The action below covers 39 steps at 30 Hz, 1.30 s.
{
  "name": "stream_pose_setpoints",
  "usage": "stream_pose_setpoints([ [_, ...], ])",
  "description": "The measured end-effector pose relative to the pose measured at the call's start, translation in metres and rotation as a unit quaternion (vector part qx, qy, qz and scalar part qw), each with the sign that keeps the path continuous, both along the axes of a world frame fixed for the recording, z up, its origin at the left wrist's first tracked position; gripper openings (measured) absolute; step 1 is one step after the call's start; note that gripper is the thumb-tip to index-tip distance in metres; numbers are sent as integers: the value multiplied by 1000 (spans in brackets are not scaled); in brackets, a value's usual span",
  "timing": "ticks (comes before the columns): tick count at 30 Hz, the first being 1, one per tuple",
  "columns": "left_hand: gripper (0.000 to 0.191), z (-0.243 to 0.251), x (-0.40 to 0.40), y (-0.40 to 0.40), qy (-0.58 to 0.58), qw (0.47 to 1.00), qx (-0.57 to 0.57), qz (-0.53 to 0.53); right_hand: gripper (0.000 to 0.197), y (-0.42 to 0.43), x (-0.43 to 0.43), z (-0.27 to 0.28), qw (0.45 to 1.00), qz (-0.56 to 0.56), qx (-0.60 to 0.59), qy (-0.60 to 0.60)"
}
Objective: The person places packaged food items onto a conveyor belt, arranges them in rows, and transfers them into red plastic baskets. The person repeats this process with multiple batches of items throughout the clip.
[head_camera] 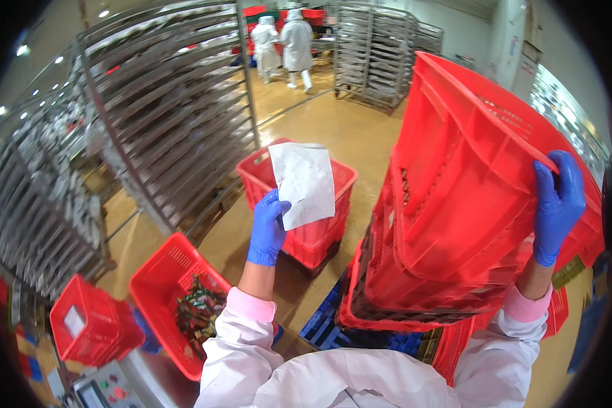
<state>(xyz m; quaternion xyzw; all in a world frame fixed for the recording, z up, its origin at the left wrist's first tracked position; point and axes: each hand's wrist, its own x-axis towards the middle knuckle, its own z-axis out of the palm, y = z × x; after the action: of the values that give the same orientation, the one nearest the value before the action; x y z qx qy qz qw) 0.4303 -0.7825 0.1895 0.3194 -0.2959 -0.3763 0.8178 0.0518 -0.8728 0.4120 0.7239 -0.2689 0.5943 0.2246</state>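
Note:
In the head view my left hand (269, 227), in a blue glove, pinches a white sheet of paper (304, 183) by its lower left edge. Below and behind the sheet are stacked red plastic crates (319, 242) on the floor. My right hand (560, 204), also blue-gloved, grips the upper rim of a large red plastic crate (469, 199) at the right. This crate is tilted over a stack of similar crates (387, 301), which rests on a blue plastic pallet (321, 319). The crate's floor is hidden from me.
A red crate (155, 275) with small wrapped items (199, 308) sits lower left, beside a red basket (99, 326) bearing a paper label. A control panel (104, 387) lies below. Tall tray racks (173, 112) stand left; another rack (372, 53) and two people in white (296, 41) are behind.

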Motion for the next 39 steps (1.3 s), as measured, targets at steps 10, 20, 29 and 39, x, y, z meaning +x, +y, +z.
stream_pose_setpoints([
  [10,47,-16,-37,179,-5,986,69,150,12,99,95,-97,894,432,63,97],
  [20,42,-52,-109,398,-51,873,276,399,17,222,244,-203,605,650,274,369],
  [29,44,-78,-165,555,71,763,295,571,19,385,320,-254,426,705,228,520],
  [39,40,-86,-186,608,145,675,286,664,30,477,378,-302,274,706,68,650],
])
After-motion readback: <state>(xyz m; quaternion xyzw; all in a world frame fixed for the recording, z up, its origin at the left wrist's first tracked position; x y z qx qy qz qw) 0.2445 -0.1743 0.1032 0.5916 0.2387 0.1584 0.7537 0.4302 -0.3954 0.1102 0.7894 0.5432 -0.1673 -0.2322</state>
